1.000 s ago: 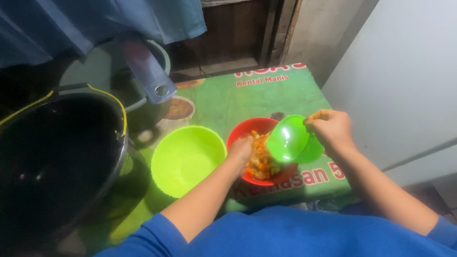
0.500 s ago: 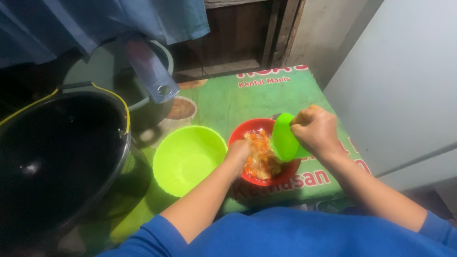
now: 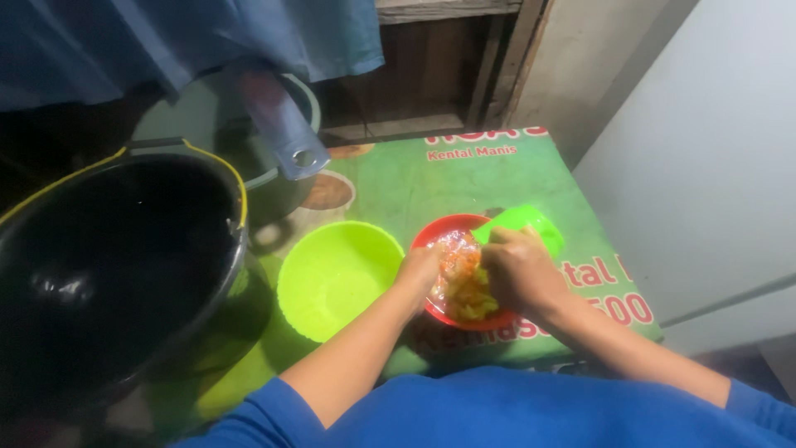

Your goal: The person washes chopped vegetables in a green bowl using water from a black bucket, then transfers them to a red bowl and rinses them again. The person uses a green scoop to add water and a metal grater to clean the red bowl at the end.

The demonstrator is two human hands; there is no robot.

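green scoop (image 3: 524,224) now lower, over red bowl (image 3: 439,233)

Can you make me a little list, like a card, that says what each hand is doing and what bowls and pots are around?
left hand: fingers in the round red plastic bowl, touching the orange and yellow food
right hand: over the same bowl, pressed on the food, beside a small bright green plastic container; grip unclear
lime green round plastic bowl: left of the red bowl, looks empty
big black metal pot: far left
grey-green bucket: behind, at the back
surface: green printed table cover
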